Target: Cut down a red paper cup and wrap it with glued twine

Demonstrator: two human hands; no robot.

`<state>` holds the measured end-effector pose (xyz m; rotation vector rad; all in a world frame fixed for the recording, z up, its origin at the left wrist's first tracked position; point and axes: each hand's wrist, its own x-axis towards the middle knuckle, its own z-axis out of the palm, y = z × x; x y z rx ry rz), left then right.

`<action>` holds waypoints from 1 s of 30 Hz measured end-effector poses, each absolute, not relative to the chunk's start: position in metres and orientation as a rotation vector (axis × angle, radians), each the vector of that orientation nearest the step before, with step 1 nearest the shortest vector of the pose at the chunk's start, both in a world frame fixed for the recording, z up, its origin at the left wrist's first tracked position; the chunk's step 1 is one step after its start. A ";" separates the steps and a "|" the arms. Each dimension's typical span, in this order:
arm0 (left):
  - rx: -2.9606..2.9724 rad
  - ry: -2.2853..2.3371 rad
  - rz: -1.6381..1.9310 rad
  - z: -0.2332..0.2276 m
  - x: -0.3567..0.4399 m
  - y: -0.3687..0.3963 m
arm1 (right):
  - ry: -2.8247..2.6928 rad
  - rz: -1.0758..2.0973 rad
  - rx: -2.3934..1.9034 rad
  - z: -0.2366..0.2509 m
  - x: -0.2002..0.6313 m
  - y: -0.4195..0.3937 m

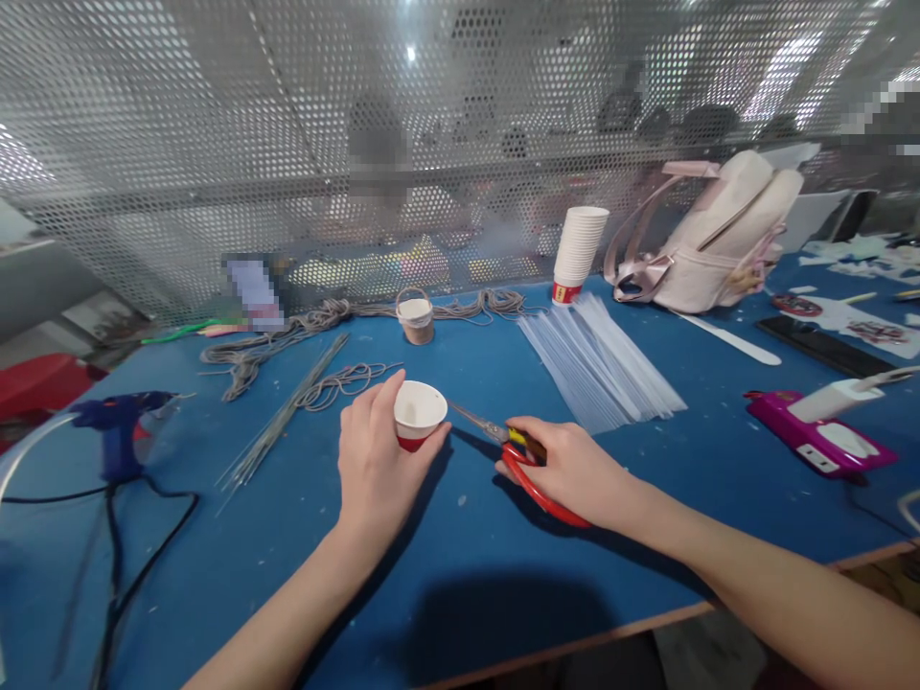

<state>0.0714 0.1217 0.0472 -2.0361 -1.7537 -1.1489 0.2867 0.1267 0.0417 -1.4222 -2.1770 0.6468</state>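
My left hand [378, 460] is closed around a small paper cup [420, 406], white inside with a red band low on its outside. The cup's open mouth faces up and towards me. In my right hand [567, 468] is a pair of needle-nose pliers [536, 479] with red and yellow handles. Their thin metal tip points left, close to the cup's right rim; whether it touches is unclear. Beyond the cup stands a small brown-and-white basket [417, 321] with a thin arched handle.
Grey cord [323, 316] and thin wires [287, 412] lie left of centre. A blue glue gun [122, 431] stands at left. Clear plastic strips [604, 364], stacked paper cups [579, 249], a pink backpack [719, 240] and a purple power strip [819, 436] are to the right.
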 end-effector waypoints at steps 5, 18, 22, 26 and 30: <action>-2.027 -1.697 -1.102 0.045 0.072 0.121 | -2.187 0.685 -1.395 0.042 0.287 0.126; -2.045 -1.882 -1.076 0.048 0.076 0.117 | -2.230 0.694 -1.353 0.039 0.286 0.127; -2.023 -1.897 -1.044 0.048 0.077 0.116 | -2.240 0.681 -1.361 0.041 0.286 0.126; -2.019 -1.897 -1.023 0.048 0.078 0.115 | -2.244 0.670 -1.357 0.041 0.286 0.126; -2.025 -1.903 -1.037 0.048 0.079 0.116 | -2.255 0.684 -1.364 0.040 0.288 0.126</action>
